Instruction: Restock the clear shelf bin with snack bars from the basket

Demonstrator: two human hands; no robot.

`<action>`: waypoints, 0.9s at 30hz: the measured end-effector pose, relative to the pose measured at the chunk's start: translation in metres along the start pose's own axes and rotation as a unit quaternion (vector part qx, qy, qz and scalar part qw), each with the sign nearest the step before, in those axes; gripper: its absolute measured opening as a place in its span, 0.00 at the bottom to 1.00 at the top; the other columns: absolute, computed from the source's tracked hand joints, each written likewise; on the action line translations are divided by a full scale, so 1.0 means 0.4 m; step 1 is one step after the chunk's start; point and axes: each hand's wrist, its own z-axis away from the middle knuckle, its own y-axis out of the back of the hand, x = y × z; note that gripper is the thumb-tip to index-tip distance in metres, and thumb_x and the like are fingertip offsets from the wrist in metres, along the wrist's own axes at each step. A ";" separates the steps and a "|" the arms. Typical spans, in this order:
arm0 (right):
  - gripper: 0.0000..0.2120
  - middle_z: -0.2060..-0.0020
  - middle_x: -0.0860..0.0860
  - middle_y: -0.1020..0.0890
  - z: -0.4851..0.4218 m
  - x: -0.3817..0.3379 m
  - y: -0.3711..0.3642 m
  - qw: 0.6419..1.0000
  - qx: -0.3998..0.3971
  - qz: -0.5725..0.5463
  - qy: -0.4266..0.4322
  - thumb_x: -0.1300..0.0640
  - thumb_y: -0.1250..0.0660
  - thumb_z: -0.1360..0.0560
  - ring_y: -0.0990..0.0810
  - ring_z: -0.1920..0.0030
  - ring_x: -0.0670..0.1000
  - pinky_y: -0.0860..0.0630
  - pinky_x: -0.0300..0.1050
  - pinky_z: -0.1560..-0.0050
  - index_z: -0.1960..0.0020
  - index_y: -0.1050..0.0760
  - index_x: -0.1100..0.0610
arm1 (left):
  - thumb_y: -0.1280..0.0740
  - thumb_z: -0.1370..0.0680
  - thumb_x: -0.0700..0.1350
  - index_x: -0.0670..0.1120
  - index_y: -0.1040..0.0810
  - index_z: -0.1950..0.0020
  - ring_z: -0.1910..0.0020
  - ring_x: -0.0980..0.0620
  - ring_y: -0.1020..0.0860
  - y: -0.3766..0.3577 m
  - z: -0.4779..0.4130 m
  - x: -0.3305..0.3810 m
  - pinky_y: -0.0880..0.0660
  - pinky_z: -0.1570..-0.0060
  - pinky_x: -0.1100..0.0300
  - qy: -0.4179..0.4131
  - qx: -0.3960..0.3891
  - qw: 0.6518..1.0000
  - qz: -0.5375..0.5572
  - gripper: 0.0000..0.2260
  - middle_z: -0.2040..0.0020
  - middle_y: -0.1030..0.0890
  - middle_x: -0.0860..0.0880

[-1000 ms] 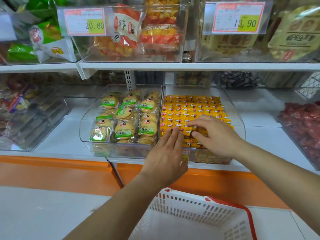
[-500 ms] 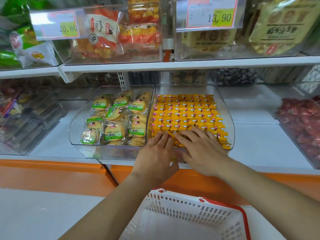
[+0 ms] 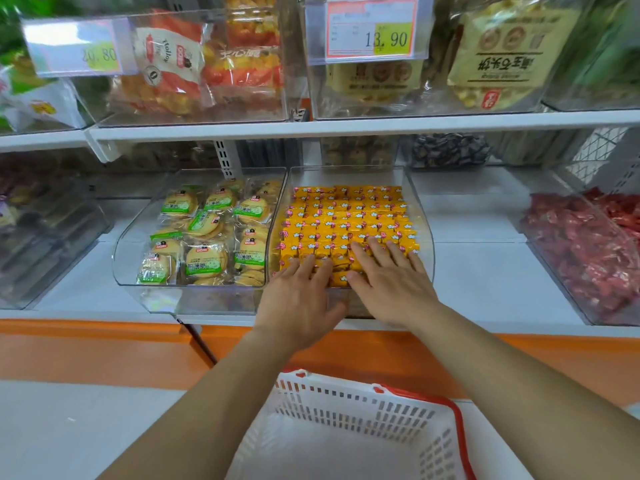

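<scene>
Fingers of your left hand and right hand lie straight and flat, gripping nothing. Snack bars fill the clear shelf bin under and beyond them.

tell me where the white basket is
In the head view the white basket sits bottom centre, in front of the orange shelf base, below the clear bin of yellow snack bars.

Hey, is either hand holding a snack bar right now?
No, the left hand and right hand both lie flat, fingers straight, on the yellow snack bars in the clear bin.
</scene>
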 end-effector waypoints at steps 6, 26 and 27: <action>0.34 0.19 0.47 0.59 -0.023 -0.002 0.014 0.999 0.033 -0.030 -0.021 0.32 0.55 0.20 0.59 0.19 0.55 0.57 0.59 0.22 0.21 0.67 0.41 | 0.45 0.17 0.62 0.52 0.36 0.19 0.21 0.44 0.38 0.023 -0.018 -0.008 0.34 0.26 0.46 0.026 0.004 0.992 0.122 0.28 0.19 0.36 0.47; 0.32 0.20 0.48 0.65 -0.124 0.017 0.005 0.997 -0.039 0.020 -0.060 0.31 0.61 0.21 0.67 0.21 0.55 0.64 0.60 0.23 0.21 0.64 0.39 | 0.55 0.15 0.61 0.58 0.60 0.17 0.17 0.40 0.60 -0.022 -0.204 -0.026 0.58 0.22 0.37 0.009 -0.091 0.996 -0.017 0.28 0.16 0.60 0.47; 0.31 0.20 0.48 0.65 -0.120 0.014 0.009 0.997 -0.046 0.022 -0.061 0.32 0.61 0.20 0.68 0.21 0.55 0.65 0.60 0.23 0.21 0.64 0.39 | 0.55 0.15 0.61 0.58 0.60 0.17 0.17 0.41 0.59 -0.018 -0.201 -0.024 0.58 0.22 0.37 0.012 -0.100 0.995 -0.016 0.28 0.16 0.60 0.47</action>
